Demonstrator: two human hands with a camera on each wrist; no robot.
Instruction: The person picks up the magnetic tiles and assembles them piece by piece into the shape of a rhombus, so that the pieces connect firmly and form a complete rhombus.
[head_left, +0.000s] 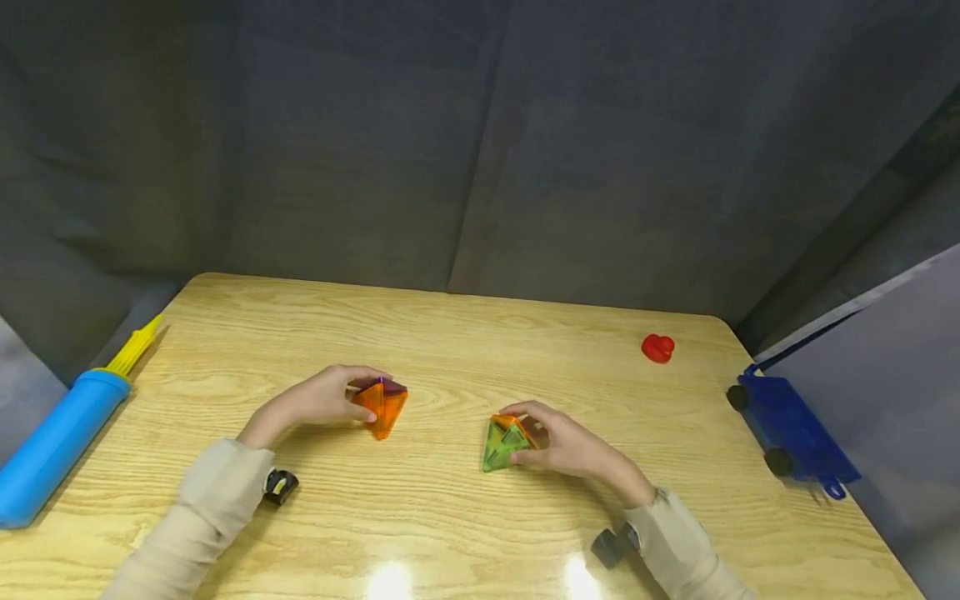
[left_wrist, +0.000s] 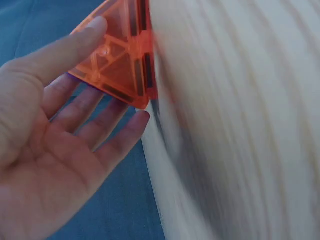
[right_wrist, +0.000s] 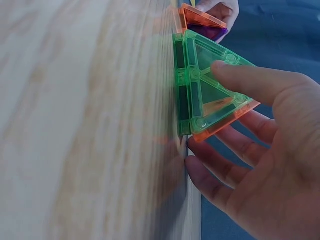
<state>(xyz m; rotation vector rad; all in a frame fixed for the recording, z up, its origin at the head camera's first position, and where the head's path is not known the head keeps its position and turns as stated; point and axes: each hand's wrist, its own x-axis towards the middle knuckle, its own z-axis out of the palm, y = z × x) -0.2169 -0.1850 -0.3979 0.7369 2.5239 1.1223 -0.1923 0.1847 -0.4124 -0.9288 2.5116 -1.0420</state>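
Two small pyramids built from see-through triangular magnetic tiles stand apart near the middle of the table. My left hand [head_left: 324, 398] holds the orange and purple pyramid [head_left: 384, 410] between thumb and fingers. In the left wrist view the thumb presses an orange tile [left_wrist: 117, 55], while the other fingers reach behind and below. The green and orange pyramid [head_left: 504, 446] is in my right hand [head_left: 562, 443]. Its thumb lies on a green tile [right_wrist: 207, 90] in the right wrist view, with fingers at the orange side. Both pyramids are at the tabletop.
A blue hand pump [head_left: 63, 446] with a yellow nozzle lies along the left edge of the wooden table [head_left: 450, 350]. Toward the back right sits a small red object [head_left: 657, 348]. A blue toy wagon [head_left: 798, 429] with black wheels is at the right edge. Dark cloth [head_left: 360, 150] hangs behind.
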